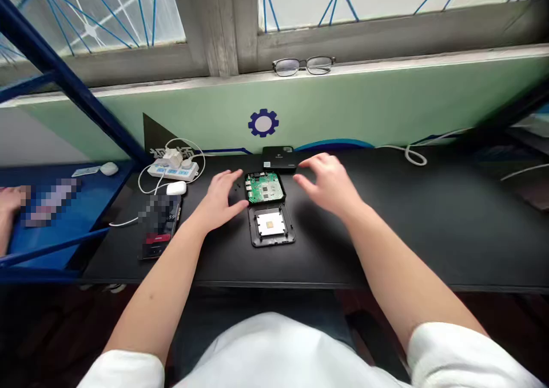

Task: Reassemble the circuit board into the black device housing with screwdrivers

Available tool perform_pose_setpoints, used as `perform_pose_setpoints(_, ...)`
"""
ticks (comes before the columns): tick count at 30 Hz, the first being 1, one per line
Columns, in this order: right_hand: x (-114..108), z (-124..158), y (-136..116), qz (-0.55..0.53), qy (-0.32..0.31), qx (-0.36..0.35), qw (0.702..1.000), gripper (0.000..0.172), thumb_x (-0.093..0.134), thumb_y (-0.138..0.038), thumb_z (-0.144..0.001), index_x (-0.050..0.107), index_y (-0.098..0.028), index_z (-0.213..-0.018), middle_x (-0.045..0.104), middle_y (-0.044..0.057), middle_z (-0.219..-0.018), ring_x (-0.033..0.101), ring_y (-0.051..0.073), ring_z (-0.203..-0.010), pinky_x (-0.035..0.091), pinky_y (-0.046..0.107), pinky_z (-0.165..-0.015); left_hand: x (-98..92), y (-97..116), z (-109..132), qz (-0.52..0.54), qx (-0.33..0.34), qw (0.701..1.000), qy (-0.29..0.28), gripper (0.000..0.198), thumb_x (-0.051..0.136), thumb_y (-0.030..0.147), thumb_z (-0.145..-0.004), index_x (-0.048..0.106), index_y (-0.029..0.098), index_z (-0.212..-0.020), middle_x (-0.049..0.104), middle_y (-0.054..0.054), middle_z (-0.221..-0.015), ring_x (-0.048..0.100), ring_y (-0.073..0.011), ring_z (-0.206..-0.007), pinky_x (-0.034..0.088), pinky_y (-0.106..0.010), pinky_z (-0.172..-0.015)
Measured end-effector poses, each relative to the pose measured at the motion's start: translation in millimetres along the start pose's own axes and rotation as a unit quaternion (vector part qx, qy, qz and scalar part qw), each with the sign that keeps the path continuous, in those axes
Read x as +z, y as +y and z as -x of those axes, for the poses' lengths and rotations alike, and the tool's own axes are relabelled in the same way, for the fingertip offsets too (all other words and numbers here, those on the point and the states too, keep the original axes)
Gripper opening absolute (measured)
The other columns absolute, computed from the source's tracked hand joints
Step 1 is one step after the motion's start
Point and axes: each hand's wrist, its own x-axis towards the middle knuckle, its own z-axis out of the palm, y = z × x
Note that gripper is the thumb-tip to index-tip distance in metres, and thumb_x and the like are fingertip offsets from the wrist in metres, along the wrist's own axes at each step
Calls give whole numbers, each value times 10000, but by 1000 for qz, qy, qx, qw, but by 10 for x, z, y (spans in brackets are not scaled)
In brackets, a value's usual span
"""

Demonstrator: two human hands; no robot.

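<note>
A small black box with its green circuit board [265, 187] showing lies on the black desk in front of me. Directly below it, on the near side, is its detached cover [273, 240], inner face up, with a silvery metal plate [271, 224] on it. My left hand [221, 200] is at the left side of the circuit board box, thumb and fingers apart. To the right, my right hand [328, 183] hovers with thumb and fingers spread, holding nothing. Behind the board stands a black box [278, 159] with a label. Small dark bits [237, 186], perhaps screws, lie by my left fingers.
A white power strip [174, 171] with plugs and cables is at the left, near a white earbud case [176, 188] and a phone [160, 228]. Glasses [303, 66] rest on the window ledge. A white cable [415, 156] lies back right. Another person's hand [12, 199] is far left.
</note>
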Motion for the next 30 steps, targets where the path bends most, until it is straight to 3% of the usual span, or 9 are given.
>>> perform_pose_setpoints(4, -88, -120, 541, 104, -35, 222, 969, 591, 694, -518, -963, 680, -103, -1384, 662, 329, -1401, 663, 492, -1253, 575, 606, -981, -10, -190, -46, -53, -53, 994, 75, 528, 626, 255, -1017, 596, 189, -1540, 649, -174, -1552, 495, -378, -1535, 395, -609, -1319)
perform_pose_setpoints(7, -139, -178, 721, 106, -148, 305, 935, 493, 775, -505, -911, 744, -140, -1242, 761, 254, -1182, 745, 424, -1061, 594, 507, -838, 24, -227, -63, -77, -54, 994, 55, 303, 602, 180, -999, 753, 218, -1260, 728, -156, -1410, 545, -388, -1466, 431, -635, -1273)
perform_pose_setpoints(9, -160, -198, 725, 68, -168, 310, 933, 302, 824, -403, -860, 775, -174, -1051, 778, 168, -975, 742, 346, -913, 563, 432, -749, 55, -205, -65, -88, -56, 994, 34, 284, 627, 164, -979, 772, 224, -1216, 730, -158, -1420, 522, -408, -1491, 431, -659, -1259)
perform_pose_setpoints(12, -142, -201, 601, -136, -103, 305, 937, 214, 876, -358, -784, 756, -205, -872, 730, 73, -809, 635, 210, -707, 496, 348, -624, 77, -148, -64, -83, -61, 995, 16, 352, 647, 158, -969, 755, 215, -1299, 716, -172, -1465, 492, -427, -1526, 429, -671, -1246)
perform_pose_setpoints(16, 44, -147, 252, -541, -11, 231, 809, 393, 939, -531, -721, 773, -226, -905, 707, 16, -814, 490, 108, -585, 457, 277, -511, 44, -97, -75, -19, -56, 997, 48, 336, 609, 141, -982, 758, 207, -1277, 743, -154, -1420, 553, -387, -1475, 441, -615, -1262)
perform_pose_setpoints(18, 184, -82, 37, -629, 36, 200, 750, 502, 993, -593, -664, 780, -244, -956, 707, -3, -806, 551, 112, -605, 512, 273, -535, 23, -89, -85, 52, -74, 993, 70, 307, 591, 145, -997, 762, 211, -1244, 771, -133, -1360, 654, -334, -1361, 497, -540, -1229)
perform_pose_setpoints(20, 314, 1, -159, -662, 41, 180, 727, 546, 1006, -637, -663, 767, -261, -980, 755, 2, -855, 655, 141, -664, 599, 308, -611, 19, -91, -96, 137, -118, 981, 76, 280, 597, 152, -998, 760, 214, -1218, 796, -116, -1300, 734, -292, -1235, 563, -476, -1154)
perform_pose_setpoints(25, 506, 162, -416, -632, 10, 101, 768, 535, 1005, -611, -717, 771, -293, -1078, 847, 29, -1007, 795, 226, -867, 695, 468, -897, 96, -118, -132, 264, -189, 943, 77, 309, 618, 92, -958, 733, 206, -1221, 809, -110, -1308, 763, -260, -1263, 563, -446, -1180)
perform_pose_setpoints(30, 594, 192, -462, -591, -6, 77, 803, 524, 972, -600, -750, 776, -300, -1132, 865, 64, -1193, 824, 295, -1118, 681, 523, -1046, 157, -136, -145, 253, -198, 945, 62, 404, 570, 29, -939, 717, 208, -1270, 792, -115, -1379, 746, -246, -1322, 525, -465, -1242)
